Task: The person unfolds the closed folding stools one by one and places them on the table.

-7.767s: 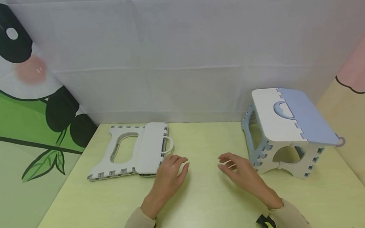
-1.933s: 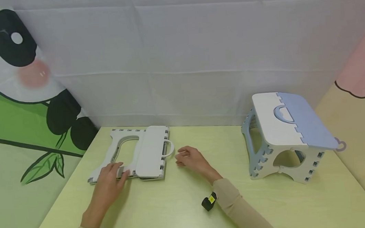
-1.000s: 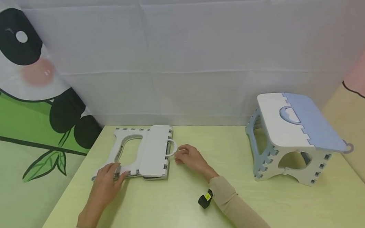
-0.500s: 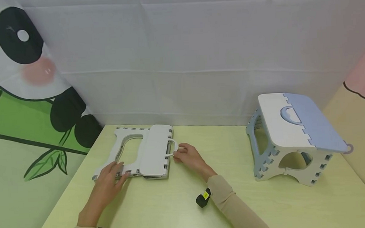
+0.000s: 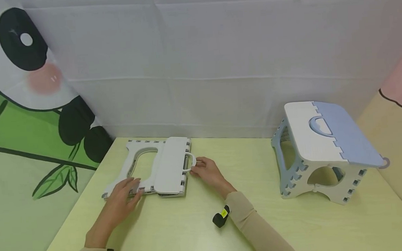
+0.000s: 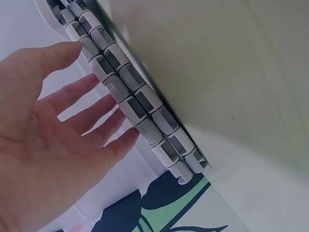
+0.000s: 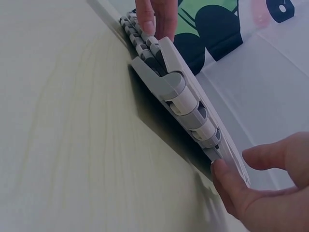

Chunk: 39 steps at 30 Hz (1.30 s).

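Folded stool [image 5: 170, 165] — between two hands

Two stools can be counted: one white, folded flat on a single pale table [image 5: 179, 232], and one standing stool [image 5: 312, 135] in white and blue, well apart to the folded stool's right.

Two hands are on either part of it. The left hand [image 5: 119, 201] is at the folded stool's near edge, fingers spread and fairly straight over the leg frame, thumb beside the hinge knuckles [image 6: 130, 106]. The right hand [image 5: 207, 173] is at the folded stool's right end, thumb and a finger on either side of its one white handle [image 5: 194, 159] — whether they pinch it firmly, I cannot tell.

Two beige sleeves [image 5: 261, 228] reach in from nearer than the folded stool. One pale backdrop [image 5: 197, 57] hangs behind it.
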Motion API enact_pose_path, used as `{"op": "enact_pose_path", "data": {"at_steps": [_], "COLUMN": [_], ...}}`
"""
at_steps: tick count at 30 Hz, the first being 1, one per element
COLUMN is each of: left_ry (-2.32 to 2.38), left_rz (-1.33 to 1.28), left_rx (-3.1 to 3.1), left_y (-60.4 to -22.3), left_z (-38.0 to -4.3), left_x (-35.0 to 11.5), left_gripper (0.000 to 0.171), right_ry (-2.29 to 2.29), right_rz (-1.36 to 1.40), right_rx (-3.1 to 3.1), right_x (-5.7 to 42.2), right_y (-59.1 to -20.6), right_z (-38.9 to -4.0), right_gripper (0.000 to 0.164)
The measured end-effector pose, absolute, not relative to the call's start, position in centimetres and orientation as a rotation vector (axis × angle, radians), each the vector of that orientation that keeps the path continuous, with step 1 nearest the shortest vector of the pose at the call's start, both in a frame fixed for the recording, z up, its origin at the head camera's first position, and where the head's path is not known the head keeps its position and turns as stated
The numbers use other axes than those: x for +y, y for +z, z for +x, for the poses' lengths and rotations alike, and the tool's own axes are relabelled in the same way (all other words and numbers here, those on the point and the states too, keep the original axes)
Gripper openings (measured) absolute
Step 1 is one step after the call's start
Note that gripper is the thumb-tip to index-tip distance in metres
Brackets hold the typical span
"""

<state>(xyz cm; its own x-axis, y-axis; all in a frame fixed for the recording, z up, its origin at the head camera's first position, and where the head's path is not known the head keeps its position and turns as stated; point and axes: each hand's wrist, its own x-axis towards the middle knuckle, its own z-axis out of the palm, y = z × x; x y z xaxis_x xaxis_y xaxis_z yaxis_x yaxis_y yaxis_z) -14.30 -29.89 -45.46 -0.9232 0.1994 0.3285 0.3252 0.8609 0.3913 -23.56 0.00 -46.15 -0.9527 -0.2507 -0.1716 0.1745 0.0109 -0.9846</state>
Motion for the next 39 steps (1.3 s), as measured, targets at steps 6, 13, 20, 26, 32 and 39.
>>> {"op": "enact_pose_path", "data": {"at_steps": [6, 13, 20, 26, 32, 39], "left_ry": [-0.663, -0.693, -0.71, -0.712, -0.686, -0.659], "left_rz": [-0.449, -0.446, -0.485, -0.561, -0.61, -0.664], "left_rx": [-2.741, -2.788, -2.786, -2.759, -2.744, -2.698], "left_y": [-45.7, -45.7, -45.7, -45.9, -45.9, -46.1], "left_z": [-14.5, -14.7, -15.1, -15.5, -15.7, -15.9], "left_x": [-30.1, -30.1, -29.8, -29.8, -29.7, -29.8], "left_gripper": [0.045, 0.049, 0.048, 0.048, 0.047, 0.049], "right_ry": [-2.075, -2.139, -2.177, -2.209, -2.233, -2.254], "right_rz": [-0.048, -0.022, -0.027, -0.035, -0.031, -0.01], "right_rx": [1.951, 1.895, 1.852, 1.807, 1.805, 1.788], "right_x": [-0.3, -0.6, -0.6, -0.6, -0.8, -0.9], "right_y": [-46.4, -46.6, -46.7, -46.7, -46.8, -46.9], "right_z": [-23.7, -23.8, -23.8, -23.9, -24.0, -24.1], "right_gripper": [0.046, 0.044, 0.046, 0.046, 0.045, 0.045]}}
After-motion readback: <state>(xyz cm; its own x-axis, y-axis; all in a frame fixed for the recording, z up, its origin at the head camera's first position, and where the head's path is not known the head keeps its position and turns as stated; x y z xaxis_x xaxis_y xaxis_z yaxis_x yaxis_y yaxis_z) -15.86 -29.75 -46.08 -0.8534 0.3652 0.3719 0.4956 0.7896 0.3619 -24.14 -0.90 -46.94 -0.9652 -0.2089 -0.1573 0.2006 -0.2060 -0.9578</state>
